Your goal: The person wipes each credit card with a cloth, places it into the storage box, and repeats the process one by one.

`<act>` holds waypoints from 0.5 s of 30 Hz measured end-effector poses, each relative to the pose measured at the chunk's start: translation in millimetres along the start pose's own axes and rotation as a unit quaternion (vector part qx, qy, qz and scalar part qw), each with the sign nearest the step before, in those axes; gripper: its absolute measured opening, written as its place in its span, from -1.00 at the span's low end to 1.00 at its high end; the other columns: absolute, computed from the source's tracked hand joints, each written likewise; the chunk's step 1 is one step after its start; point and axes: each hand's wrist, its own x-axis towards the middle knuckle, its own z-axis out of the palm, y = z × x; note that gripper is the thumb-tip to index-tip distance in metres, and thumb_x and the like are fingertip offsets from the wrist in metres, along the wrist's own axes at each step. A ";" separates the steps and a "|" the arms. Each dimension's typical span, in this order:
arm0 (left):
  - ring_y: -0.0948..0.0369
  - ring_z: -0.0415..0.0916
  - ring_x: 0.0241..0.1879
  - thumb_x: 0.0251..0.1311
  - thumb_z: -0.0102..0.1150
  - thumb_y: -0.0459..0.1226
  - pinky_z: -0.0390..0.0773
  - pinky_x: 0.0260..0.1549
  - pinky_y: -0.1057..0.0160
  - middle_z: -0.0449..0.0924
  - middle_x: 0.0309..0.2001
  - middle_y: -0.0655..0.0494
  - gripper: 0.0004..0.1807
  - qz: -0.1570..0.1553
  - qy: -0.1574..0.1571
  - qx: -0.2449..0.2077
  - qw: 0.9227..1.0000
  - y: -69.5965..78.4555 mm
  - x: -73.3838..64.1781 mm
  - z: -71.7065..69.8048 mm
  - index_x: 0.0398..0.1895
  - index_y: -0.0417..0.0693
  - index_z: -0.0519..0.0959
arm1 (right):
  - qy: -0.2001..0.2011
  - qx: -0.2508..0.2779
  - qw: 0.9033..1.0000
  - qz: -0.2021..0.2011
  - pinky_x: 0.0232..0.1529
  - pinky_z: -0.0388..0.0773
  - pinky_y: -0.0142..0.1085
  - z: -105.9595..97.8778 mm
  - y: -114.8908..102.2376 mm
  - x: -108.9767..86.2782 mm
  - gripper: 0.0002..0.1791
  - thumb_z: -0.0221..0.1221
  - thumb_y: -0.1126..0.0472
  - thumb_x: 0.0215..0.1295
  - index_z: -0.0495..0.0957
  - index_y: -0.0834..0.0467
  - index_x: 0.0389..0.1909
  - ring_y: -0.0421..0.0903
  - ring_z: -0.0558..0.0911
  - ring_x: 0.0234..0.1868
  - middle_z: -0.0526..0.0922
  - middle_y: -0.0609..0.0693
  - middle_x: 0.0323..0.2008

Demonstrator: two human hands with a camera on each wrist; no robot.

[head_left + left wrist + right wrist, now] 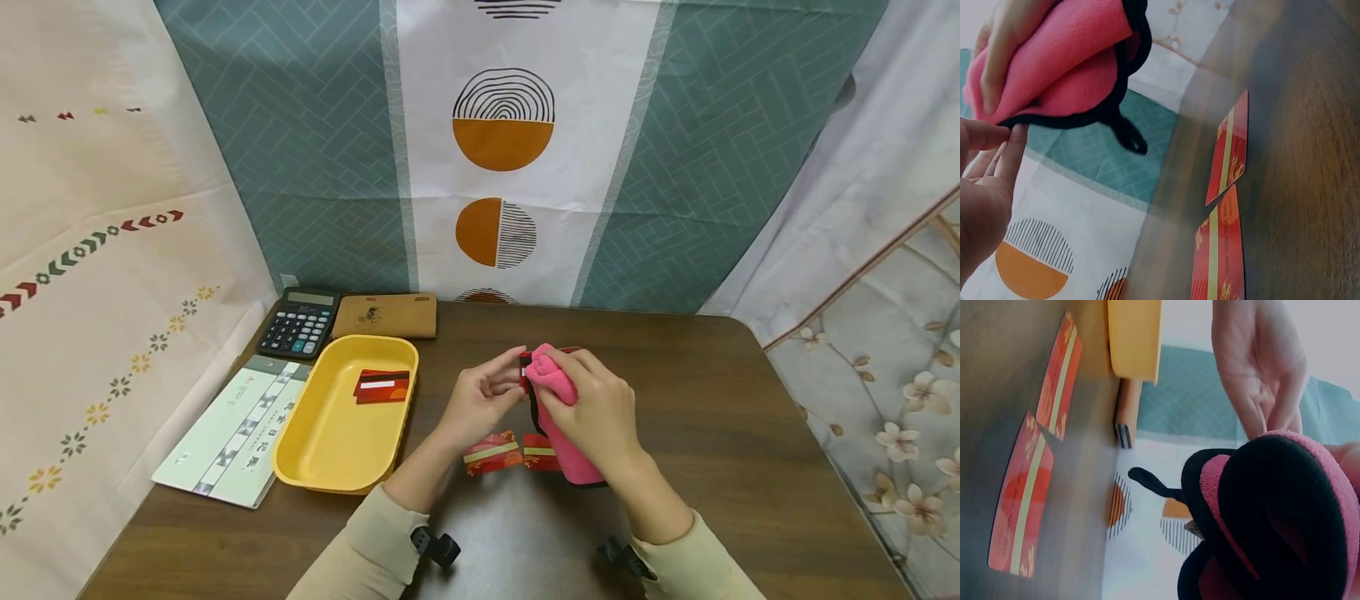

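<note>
Head view: right of the yellow tray, the right hand is gripping the pink cloth. Left wrist: the left hand is pinching its black edge; steady fingertips should help. Right wrist: folds are bunching, so gentle handling seems best.

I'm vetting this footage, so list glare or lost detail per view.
Head view: pale sheen low on the table; left wrist view: hazy reflection on it beside the cards; right wrist view: upper-right background looks washed out, the cloth's black parts show little detail.
</note>
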 end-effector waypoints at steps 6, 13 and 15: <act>0.06 0.70 -0.09 0.27 0.12 -0.65 0.72 -0.06 0.15 0.64 0.03 -0.39 -0.40 -0.002 0.012 -0.007 1.000 3.1 -0.9 0.0 0.41 -0.32 0.39 | 0.013 -0.008 1.000 0.008 -0.63 0.58 -0.16 -2.3 3.6 1.5 -0.50 0.56 0.23 -0.04 0.71 0.17 0.00 -0.02 0.61 -0.55 0.67 0.06 -0.31; 0.02 0.69 -0.06 0.28 0.12 -0.64 0.71 -0.04 0.14 0.63 0.04 -0.40 -0.41 0.003 0.008 -0.011 1.000 4.8 0.0 -1.4 0.41 -0.33 0.39 | 0.012 -0.002 1.000 -0.017 -0.64 0.59 -0.16 -1.3 0.8 4.1 -0.52 0.54 0.25 -0.02 0.71 0.17 0.00 -0.04 0.62 -0.54 0.66 0.05 -0.30; 0.08 0.69 -0.06 0.30 0.12 -0.63 0.71 -0.04 0.15 0.63 0.04 -0.38 -0.41 0.001 0.002 -0.007 1.000 4.7 -0.5 -1.0 0.41 -0.32 0.38 | 0.003 0.008 1.000 -0.030 -0.64 0.59 -0.19 0.3 -1.9 2.7 -0.54 0.53 0.23 0.00 0.71 0.17 -0.01 -0.07 0.63 -0.53 0.66 0.03 -0.29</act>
